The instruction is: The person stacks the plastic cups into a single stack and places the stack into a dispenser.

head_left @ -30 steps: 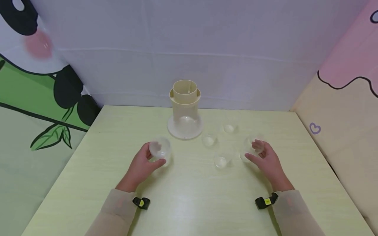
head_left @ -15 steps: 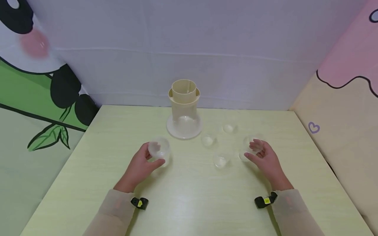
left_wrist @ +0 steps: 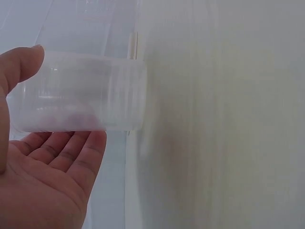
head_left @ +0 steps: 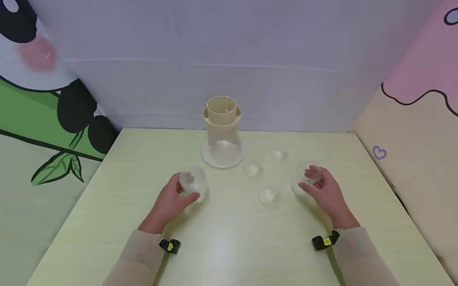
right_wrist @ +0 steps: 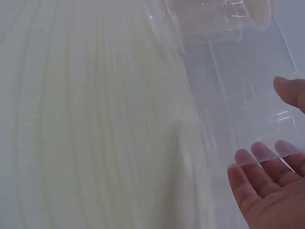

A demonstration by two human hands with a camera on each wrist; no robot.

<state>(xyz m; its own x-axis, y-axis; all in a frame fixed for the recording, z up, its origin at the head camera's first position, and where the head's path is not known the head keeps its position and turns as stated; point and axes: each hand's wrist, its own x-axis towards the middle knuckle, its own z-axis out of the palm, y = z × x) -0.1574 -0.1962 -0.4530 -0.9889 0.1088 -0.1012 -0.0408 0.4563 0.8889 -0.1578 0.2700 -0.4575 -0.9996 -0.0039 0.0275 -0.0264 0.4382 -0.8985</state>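
My left hand (head_left: 171,202) holds a clear plastic cup (head_left: 193,178), its thumb on one side and fingers on the other. In the left wrist view that cup (left_wrist: 86,95) has ribs near its table end; I cannot tell which way up it stands. At the right, my right hand (head_left: 327,194) holds another clear plastic cup (head_left: 299,180). In the right wrist view its fingertips show through the wall of this cup (right_wrist: 238,129), and the thumb is at the opposite side. Between the hands stand three more clear cups (head_left: 267,194), (head_left: 252,170), (head_left: 276,155).
Behind the cups, a beige double cylinder (head_left: 222,115) stands with a round whitish base (head_left: 223,157) on the pale wooden table (head_left: 232,246). A light purple cloth wall (head_left: 229,51) rises along the back edge; a printed panel (head_left: 422,147) borders the right side.
My right hand shifts slightly to the right along with its cup. The left hand and its cup stay nearly still; the head view drifts a little.
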